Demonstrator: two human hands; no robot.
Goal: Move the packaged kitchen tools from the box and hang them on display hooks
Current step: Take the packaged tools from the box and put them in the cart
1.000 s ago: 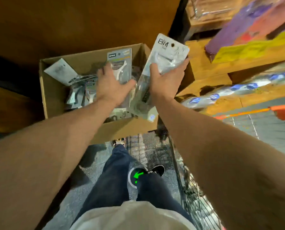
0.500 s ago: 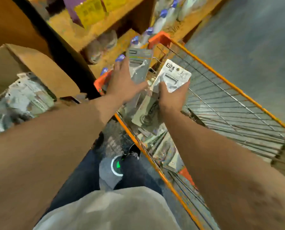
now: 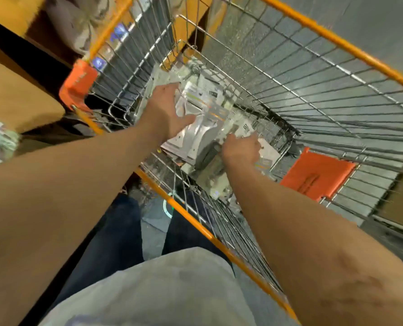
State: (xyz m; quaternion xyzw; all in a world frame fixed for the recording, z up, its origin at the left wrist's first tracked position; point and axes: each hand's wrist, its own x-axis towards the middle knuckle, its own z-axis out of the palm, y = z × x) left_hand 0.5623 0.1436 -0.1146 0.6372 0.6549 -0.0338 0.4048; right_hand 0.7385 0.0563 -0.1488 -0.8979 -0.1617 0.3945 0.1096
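- Holding packaged kitchen tools (image 3: 203,130) low inside the wire cart (image 3: 197,223), near its front corner, above other packs (image 3: 215,182).
- Left hand (image 3: 165,109): thumb and fingers clasp one pack's edge.
- Right hand (image 3: 240,149): fingers curled round a second pack.
- Handling, as judged: lay packs flat, hang-holes aligned, clear of the wire; let go together.
- Box (image 3: 19,97): at left, apart from the cart.

Cart rim (image 3: 195,223) orange; packages (image 3: 203,128) silver-white.
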